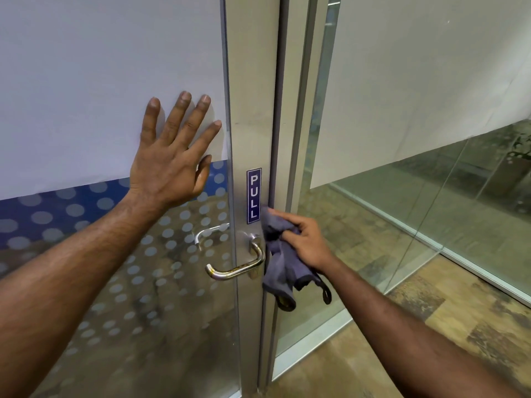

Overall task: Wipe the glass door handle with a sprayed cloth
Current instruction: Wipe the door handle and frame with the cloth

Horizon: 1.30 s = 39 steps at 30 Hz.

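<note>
Straight ahead in the head view stands a glass door (100,67), its upper part covered with pale frosted film and a lower band printed with a blue strip and rows of grey dots that fade into clear glass. Through the clear part a second handle (211,232) shows on the far side. A brushed metal stile (253,110) runs down the door's edge, carrying a narrow blue sign (254,195) that reads PULL in white letters.

Just below the sign, the door handle (238,268), a curved steel lever, juts out from the stile and bends toward the left, with brownish smears along its bar.

The left hand (172,156) lies flat against the frosted glass, fingers spread wide and gripping nothing.

The right hand (304,242) is closed around a bunched grey-blue cloth (283,262), fingers curled over its top. The cloth is held against the stile's right edge, just beside the handle's base, and its loose end hangs down with a dark hem loop dangling.

To the right, a fixed glass partition (431,196) in a pale metal frame carries the same frosted film above clear glass. Mottled brown and tan floor tiles (431,340) run beneath it
</note>
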Each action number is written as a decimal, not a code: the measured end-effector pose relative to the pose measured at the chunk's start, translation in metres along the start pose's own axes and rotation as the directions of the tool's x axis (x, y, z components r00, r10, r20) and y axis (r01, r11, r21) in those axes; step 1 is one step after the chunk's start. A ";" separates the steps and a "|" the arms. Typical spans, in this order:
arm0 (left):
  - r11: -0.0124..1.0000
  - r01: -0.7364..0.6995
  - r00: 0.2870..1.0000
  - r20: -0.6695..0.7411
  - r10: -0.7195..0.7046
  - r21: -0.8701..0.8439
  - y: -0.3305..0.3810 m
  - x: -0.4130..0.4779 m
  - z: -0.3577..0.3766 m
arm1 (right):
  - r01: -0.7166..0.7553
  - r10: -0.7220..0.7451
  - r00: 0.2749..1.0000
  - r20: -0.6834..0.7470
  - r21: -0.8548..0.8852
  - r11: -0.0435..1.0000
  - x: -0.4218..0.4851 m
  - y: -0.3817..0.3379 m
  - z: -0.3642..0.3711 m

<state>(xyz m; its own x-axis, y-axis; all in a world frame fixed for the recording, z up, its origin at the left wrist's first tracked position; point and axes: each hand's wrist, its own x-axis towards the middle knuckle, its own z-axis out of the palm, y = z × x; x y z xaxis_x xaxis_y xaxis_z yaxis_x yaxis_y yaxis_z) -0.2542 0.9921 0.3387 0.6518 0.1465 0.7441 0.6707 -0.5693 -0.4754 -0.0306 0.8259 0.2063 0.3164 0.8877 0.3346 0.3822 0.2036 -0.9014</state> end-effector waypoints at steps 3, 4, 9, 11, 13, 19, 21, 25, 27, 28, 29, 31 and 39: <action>1.000 -0.007 1.000 -0.006 0.007 -0.006 0.002 -0.009 0.003 | -0.096 0.131 0.986 -0.103 0.296 0.950 0.004 -0.005 -0.012; 1.000 -0.009 1.000 -0.011 0.008 -0.010 0.004 -0.012 0.004 | -0.121 0.176 0.977 -0.117 0.371 0.921 0.006 -0.003 -0.015; 0.999 -0.010 1.000 -0.021 0.009 -0.049 0.004 -0.027 0.009 | -0.247 0.309 0.947 -0.086 0.421 0.873 0.005 0.015 -0.010; 0.999 -0.017 1.000 -0.025 0.016 -0.042 0.005 -0.033 0.011 | -0.264 0.328 0.940 -0.097 0.407 0.874 0.000 0.022 -0.003; 0.999 -0.015 1.000 -0.026 0.014 -0.029 0.006 -0.037 0.013 | -0.193 0.229 0.962 -0.149 0.221 0.956 -0.002 0.027 0.007; 1.000 -0.014 1.000 -0.015 0.014 -0.008 0.006 -0.037 0.014 | 0.119 -0.161 0.986 -0.047 -0.482 0.868 0.001 0.038 0.049; 1.000 -0.016 1.000 -0.024 0.016 -0.012 0.006 -0.038 0.014 | 0.104 -0.154 0.987 -0.055 -0.521 0.848 -0.004 0.047 0.055; 1.000 -0.016 1.000 -0.025 0.016 -0.023 0.007 -0.037 0.016 | 0.139 -0.136 0.990 0.049 -0.570 0.810 -0.023 0.069 0.071; 0.999 -0.010 1.000 -0.030 0.009 -0.031 0.008 -0.038 0.016 | 0.131 -0.130 0.991 0.040 -0.551 0.824 -0.027 0.071 0.077; 0.999 -0.009 1.000 -0.029 0.008 -0.034 0.008 -0.038 0.016 | 0.122 -0.124 0.992 0.033 -0.546 0.829 -0.028 0.069 0.078; 0.999 -0.011 1.000 -0.024 0.010 -0.037 0.009 -0.038 0.016 | 0.126 -0.125 0.991 0.041 -0.554 0.823 -0.029 0.068 0.078; 0.999 -0.018 1.000 -0.015 0.018 -0.034 0.008 -0.037 0.017 | 0.177 -0.144 0.984 0.102 -0.589 0.789 -0.029 0.065 0.076; 1.000 -0.022 1.000 -0.004 0.022 -0.019 0.007 -0.039 0.017 | 0.035 -0.093 0.991 -0.097 -0.479 0.877 -0.021 0.061 0.072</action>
<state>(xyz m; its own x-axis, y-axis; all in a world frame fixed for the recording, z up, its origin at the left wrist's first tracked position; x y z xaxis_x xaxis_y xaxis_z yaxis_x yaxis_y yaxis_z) -0.2689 0.9965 0.2981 0.6647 0.1307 0.7356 0.6494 -0.5879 -0.4823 -0.0763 0.8493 0.1241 0.3623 0.8208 0.4417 0.7619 0.0122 -0.6476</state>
